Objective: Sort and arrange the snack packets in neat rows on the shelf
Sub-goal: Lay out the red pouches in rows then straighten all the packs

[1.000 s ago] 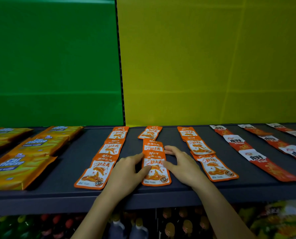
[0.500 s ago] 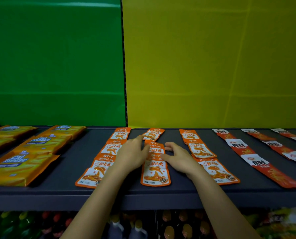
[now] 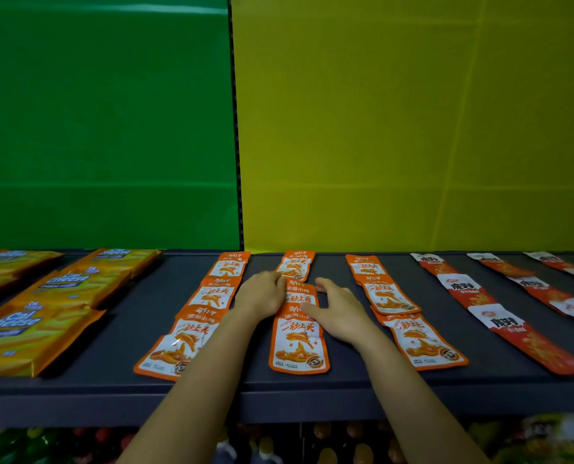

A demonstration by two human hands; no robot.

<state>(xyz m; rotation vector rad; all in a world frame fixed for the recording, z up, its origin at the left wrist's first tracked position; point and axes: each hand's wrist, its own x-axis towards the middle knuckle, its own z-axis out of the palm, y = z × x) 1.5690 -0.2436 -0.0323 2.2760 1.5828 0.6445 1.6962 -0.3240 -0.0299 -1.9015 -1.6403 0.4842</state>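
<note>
Orange snack packets lie in three front-to-back rows on the dark shelf (image 3: 345, 383). The middle row runs from a front packet (image 3: 298, 346) through a middle packet (image 3: 298, 294) to a back packet (image 3: 295, 265). My left hand (image 3: 261, 293) touches the left edge of the middle packet, fingers loosely bent. My right hand (image 3: 337, 308) lies flat on its right side, thumb over the seam between middle and front packets. The left row (image 3: 208, 298) and right row (image 3: 391, 298) lie untouched on either side.
Yellow Cal Cheese packs (image 3: 37, 326) fill the shelf's left end. Red-and-white long packets (image 3: 499, 316) lie in rows at the right. A green and yellow wall backs the shelf. Bottles (image 3: 265, 447) stand on the level below.
Both hands have slid back along the middle row, from the front packet to the middle one. The row's packets now sit straighter in line.
</note>
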